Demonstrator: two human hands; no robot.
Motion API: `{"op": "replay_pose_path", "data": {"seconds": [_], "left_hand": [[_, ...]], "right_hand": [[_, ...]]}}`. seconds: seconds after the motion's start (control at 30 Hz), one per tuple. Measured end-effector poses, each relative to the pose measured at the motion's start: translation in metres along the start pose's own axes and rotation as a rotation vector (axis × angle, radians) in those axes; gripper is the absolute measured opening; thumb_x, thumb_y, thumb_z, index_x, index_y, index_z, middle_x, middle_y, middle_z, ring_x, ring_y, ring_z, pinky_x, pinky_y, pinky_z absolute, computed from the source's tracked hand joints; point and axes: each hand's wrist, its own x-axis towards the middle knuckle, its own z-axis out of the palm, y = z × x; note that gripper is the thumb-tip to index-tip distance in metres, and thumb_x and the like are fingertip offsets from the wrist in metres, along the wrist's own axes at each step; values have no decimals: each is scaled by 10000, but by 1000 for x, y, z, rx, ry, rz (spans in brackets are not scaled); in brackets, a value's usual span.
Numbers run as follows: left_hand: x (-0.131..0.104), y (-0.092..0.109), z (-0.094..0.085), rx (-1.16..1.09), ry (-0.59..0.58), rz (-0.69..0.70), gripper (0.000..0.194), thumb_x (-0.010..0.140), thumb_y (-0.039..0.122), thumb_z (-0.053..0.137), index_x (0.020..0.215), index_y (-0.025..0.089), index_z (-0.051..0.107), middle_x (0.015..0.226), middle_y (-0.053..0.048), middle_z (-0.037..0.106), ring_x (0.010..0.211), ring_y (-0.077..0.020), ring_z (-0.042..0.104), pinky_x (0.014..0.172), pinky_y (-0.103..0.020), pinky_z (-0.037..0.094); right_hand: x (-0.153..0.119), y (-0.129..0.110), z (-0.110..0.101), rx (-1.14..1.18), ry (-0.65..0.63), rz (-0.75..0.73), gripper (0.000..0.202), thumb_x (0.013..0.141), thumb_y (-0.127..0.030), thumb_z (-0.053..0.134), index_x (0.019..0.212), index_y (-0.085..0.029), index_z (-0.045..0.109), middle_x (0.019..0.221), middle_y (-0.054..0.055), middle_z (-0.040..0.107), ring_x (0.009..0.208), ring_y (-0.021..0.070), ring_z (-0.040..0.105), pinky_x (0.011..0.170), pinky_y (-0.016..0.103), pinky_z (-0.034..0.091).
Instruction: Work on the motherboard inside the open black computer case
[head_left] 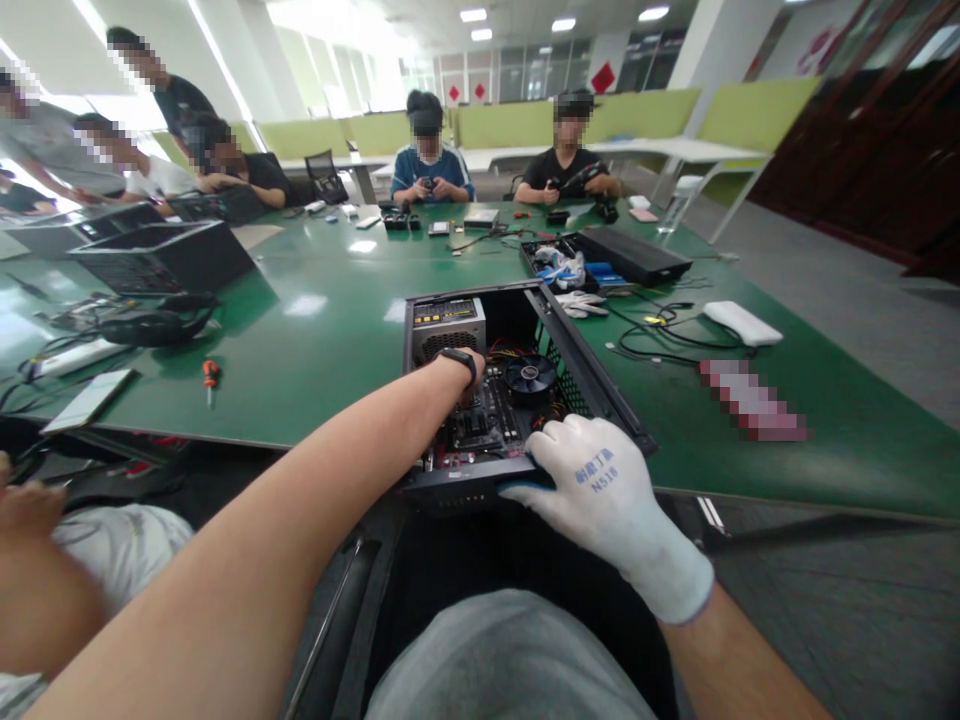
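A black computer case [589, 362] lies open at the table's front edge. Inside it are a power supply [448, 316] at the far left, a motherboard [484, 425] and a round black cooling fan [531, 375]. My left hand [477, 366], bare with a black band at the wrist, reaches down into the case between the power supply and the fan. Its fingers are hidden, so whether they hold anything does not show. My right hand [589, 465] wears a white work glove and grips the near edge of the case, fingers over the top and thumb below.
The green table [337, 370] holds an orange screwdriver [211, 376], a dark tray [536, 258] with gloves and blue items, cables, a white block [742, 323] and another black case [165, 258]. Several people sit or stand across and at the left; someone is close by on my left.
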Motion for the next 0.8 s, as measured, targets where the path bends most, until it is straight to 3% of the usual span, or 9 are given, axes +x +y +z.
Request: {"op": "replay_pose_path", "data": {"seconds": [0.13,0.4,0.8], "left_hand": [[0,-1,1,-25,23,-7,770,449,249,953,1193,161,779,1172,-159,758,1072,-337,716,932,-344,574],[10,-3,4,0,17,8,693,461,246,943,1137,190,800,1153,-133,768,1062,-327,723,929,-339,578],[0,-1,-1,2,-13,11,673,470,195,918,1130,149,797,1123,-143,774,1043,-327,725,926,-340,575]], "right_hand": [[0,0,1,-1,8,-5,501,880,-728,553,837,-232,602,811,32,610,785,213,486,709,363,203],[-1,0,2,-7,9,1,495,879,-725,556,838,-234,599,815,31,606,791,215,485,710,360,202],[0,-1,1,1,11,-7,494,877,-720,566,842,-230,615,813,35,619,780,212,476,702,362,196]]}}
